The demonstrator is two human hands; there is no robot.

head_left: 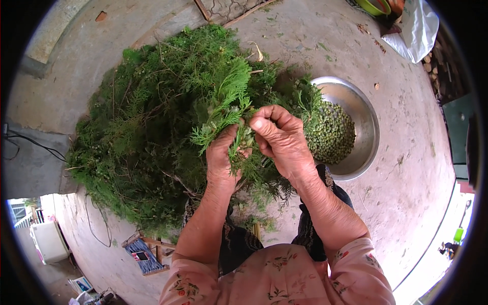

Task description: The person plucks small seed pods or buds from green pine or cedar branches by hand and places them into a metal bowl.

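Note:
Between the thumb and fingers of my left hand (222, 157) is a leafy green conifer sprig (230, 96), which looks like arborvitae. Small pale green cones (247, 136) show on it beside the fingers. My right hand (284, 142) is closed in a pinch against the sprig's right side, just above those cones; whatever lies between its fingertips is hidden. Under and beyond both hands spreads a large heap of cut conifer branches (147, 117). To the right of my right hand stands a wide metal basin (367, 137), partly filled with small green cones (333, 134).
Some foliage hangs over the basin's left edge. At lower left, a small stool with a woven blue seat (144, 255) stands near the heap. A white sack (419, 33) and a green bowl (375, 6) are at the far right. Black cables (38, 142) run along the left.

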